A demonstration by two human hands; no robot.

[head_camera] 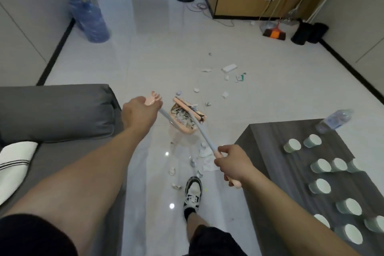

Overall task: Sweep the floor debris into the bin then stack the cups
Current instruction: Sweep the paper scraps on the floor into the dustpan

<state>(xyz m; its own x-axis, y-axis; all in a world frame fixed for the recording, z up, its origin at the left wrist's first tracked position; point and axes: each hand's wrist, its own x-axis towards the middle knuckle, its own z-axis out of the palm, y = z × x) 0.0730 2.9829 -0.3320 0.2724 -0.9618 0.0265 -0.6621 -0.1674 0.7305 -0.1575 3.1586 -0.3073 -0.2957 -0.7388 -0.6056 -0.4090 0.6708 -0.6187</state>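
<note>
My left hand (138,114) grips the pink top of a dustpan handle. The pink dustpan (182,121) hangs just above the floor, full of paper scraps. My right hand (232,163) grips the pink end of a broom handle (204,137); the broom head (190,110) lies across the dustpan's mouth. Paper debris (229,68) is scattered on the white floor beyond the pan, and more debris (204,157) lies near my shoe. Several pale green paper cups (321,165) stand separately on the dark table (264,137) at the right.
A grey sofa (56,110) with a white cushion fills the left. A plastic bottle (334,119) lies on the table's far corner. Two black bins (307,32) and an orange broom (275,33) stand by the far right wall. Blue water jugs (91,21) stand at the far left.
</note>
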